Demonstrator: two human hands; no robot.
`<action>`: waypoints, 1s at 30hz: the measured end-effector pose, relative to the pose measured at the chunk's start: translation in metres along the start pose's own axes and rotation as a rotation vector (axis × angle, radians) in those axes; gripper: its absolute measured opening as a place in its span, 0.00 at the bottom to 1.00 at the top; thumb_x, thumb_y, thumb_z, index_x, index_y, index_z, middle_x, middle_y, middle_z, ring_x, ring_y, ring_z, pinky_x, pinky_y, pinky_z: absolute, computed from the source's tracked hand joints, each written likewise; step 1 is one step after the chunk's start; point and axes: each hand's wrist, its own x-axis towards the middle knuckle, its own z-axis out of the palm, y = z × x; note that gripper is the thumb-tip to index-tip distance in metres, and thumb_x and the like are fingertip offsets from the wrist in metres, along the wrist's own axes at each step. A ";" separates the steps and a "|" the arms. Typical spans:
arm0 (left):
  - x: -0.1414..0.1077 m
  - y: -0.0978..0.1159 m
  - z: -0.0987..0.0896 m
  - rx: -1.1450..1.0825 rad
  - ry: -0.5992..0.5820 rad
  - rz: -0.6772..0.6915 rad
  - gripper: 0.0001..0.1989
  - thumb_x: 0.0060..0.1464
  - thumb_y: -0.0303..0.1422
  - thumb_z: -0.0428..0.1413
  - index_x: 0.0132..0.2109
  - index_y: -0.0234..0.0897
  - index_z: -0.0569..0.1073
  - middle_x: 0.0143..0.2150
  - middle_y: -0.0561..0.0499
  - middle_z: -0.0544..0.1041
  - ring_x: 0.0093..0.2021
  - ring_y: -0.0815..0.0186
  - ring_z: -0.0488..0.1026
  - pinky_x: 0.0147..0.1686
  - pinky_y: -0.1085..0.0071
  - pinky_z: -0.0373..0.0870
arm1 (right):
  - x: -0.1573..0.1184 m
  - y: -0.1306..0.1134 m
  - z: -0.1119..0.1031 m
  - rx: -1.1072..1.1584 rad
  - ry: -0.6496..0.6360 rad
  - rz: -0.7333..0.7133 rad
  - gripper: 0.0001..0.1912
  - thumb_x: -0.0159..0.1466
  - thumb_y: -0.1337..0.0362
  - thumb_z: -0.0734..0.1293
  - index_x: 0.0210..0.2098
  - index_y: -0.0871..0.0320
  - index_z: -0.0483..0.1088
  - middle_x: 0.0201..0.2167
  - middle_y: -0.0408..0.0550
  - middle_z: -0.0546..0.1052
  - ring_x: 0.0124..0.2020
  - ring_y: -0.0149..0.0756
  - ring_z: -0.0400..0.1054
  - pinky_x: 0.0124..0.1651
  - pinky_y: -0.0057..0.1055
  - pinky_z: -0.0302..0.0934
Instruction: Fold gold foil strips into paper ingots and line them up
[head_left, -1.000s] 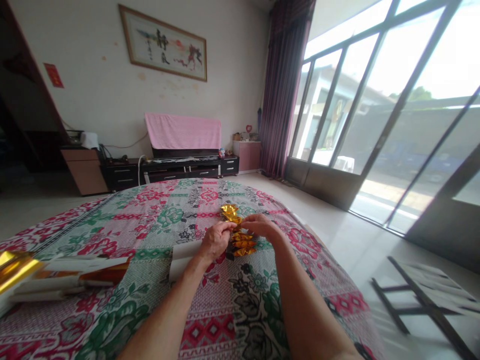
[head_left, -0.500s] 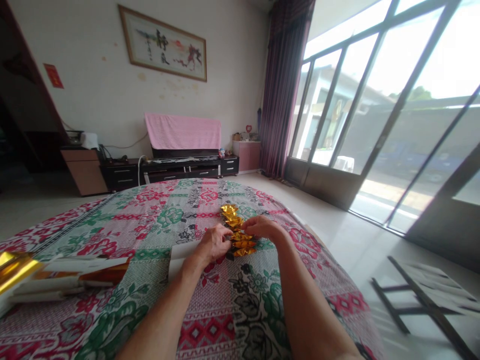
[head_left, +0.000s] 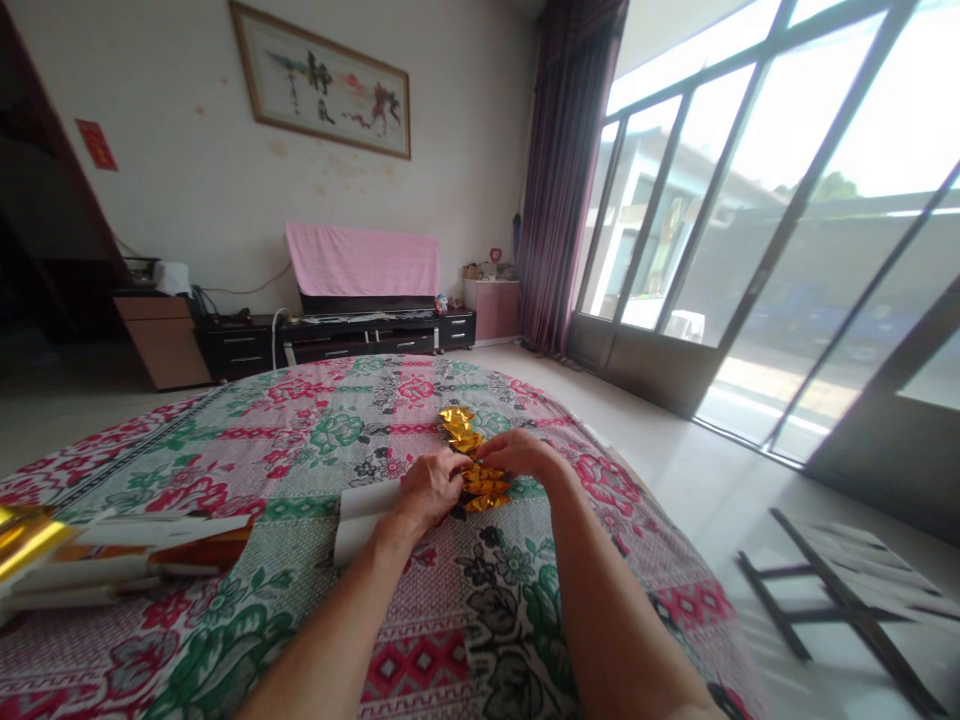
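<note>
A strip of crumpled, pleated gold foil point(head_left: 487, 488) lies on the flowered tablecloth point(head_left: 300, 465), running away from me. From its left side my left hand point(head_left: 433, 490) pinches the middle of the strip, thumb and forefinger together. Opposite it, my right hand point(head_left: 519, 453) bends over the foil with its fingertips closed on the same middle part. Both sets of fingertips nearly meet and hide some folds. White paper point(head_left: 367, 515), curled in rolls, rests beside my left wrist, partly behind the forearm.
At the table's left lie white and gold foil sheets point(head_left: 150, 545) in a loose stack. A folding stool point(head_left: 847, 590) stands on the floor at right. Beyond the table are a low black cabinet point(head_left: 360, 335) with a pink cloth point(head_left: 364, 260) above it, and glass doors point(head_left: 720, 230).
My left fingers have come slightly nearer the right fingertips over the foil. The whole view has shifted a little. The foil stays in about the same place.
</note>
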 end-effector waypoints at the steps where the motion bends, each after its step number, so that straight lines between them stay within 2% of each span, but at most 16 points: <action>1: 0.000 0.000 0.001 0.000 -0.003 -0.006 0.16 0.48 0.25 0.50 0.42 0.42 0.76 0.39 0.50 0.77 0.39 0.66 0.72 0.41 0.73 0.66 | 0.000 0.000 0.000 -0.011 0.002 -0.003 0.12 0.50 0.68 0.66 0.33 0.54 0.77 0.17 0.37 0.71 0.18 0.21 0.56 0.21 0.19 0.51; 7: 0.002 0.001 0.002 -0.005 0.036 -0.022 0.14 0.49 0.27 0.50 0.39 0.40 0.77 0.38 0.50 0.77 0.38 0.66 0.73 0.40 0.73 0.66 | 0.000 0.000 0.000 -0.037 0.021 -0.008 0.11 0.51 0.67 0.65 0.33 0.54 0.77 0.17 0.37 0.70 0.17 0.21 0.56 0.21 0.19 0.50; 10: 0.003 0.000 0.002 -0.025 0.077 -0.043 0.13 0.50 0.27 0.50 0.38 0.40 0.78 0.36 0.50 0.78 0.36 0.67 0.73 0.38 0.74 0.66 | 0.003 0.004 0.001 0.012 0.027 0.005 0.09 0.54 0.62 0.65 0.31 0.57 0.76 0.17 0.38 0.70 0.17 0.21 0.55 0.20 0.20 0.50; 15: 0.005 0.000 -0.002 -0.096 0.113 -0.101 0.11 0.50 0.29 0.51 0.37 0.39 0.78 0.36 0.50 0.79 0.36 0.67 0.74 0.39 0.74 0.67 | 0.007 0.013 0.000 0.076 0.005 -0.026 0.15 0.56 0.53 0.63 0.29 0.58 0.74 0.20 0.41 0.71 0.19 0.24 0.59 0.21 0.20 0.53; 19: 0.005 0.002 -0.007 -0.173 0.135 -0.125 0.10 0.50 0.29 0.52 0.36 0.39 0.78 0.36 0.50 0.79 0.37 0.67 0.75 0.40 0.73 0.68 | 0.007 0.015 -0.001 0.099 -0.017 -0.050 0.14 0.55 0.53 0.65 0.30 0.57 0.75 0.22 0.41 0.72 0.21 0.24 0.61 0.21 0.19 0.53; 25: 0.007 0.004 -0.007 -0.299 0.132 -0.210 0.10 0.49 0.31 0.53 0.37 0.39 0.78 0.37 0.50 0.80 0.38 0.66 0.76 0.39 0.74 0.69 | 0.006 0.014 -0.001 0.099 0.010 -0.032 0.14 0.55 0.54 0.66 0.26 0.59 0.73 0.19 0.39 0.70 0.19 0.22 0.57 0.20 0.18 0.51; 30: 0.007 0.009 -0.006 -0.278 0.104 -0.236 0.11 0.49 0.31 0.53 0.37 0.39 0.78 0.36 0.49 0.80 0.37 0.65 0.76 0.38 0.73 0.69 | 0.005 0.013 -0.002 0.073 0.021 -0.004 0.14 0.55 0.54 0.66 0.27 0.59 0.73 0.18 0.39 0.69 0.19 0.22 0.56 0.20 0.18 0.51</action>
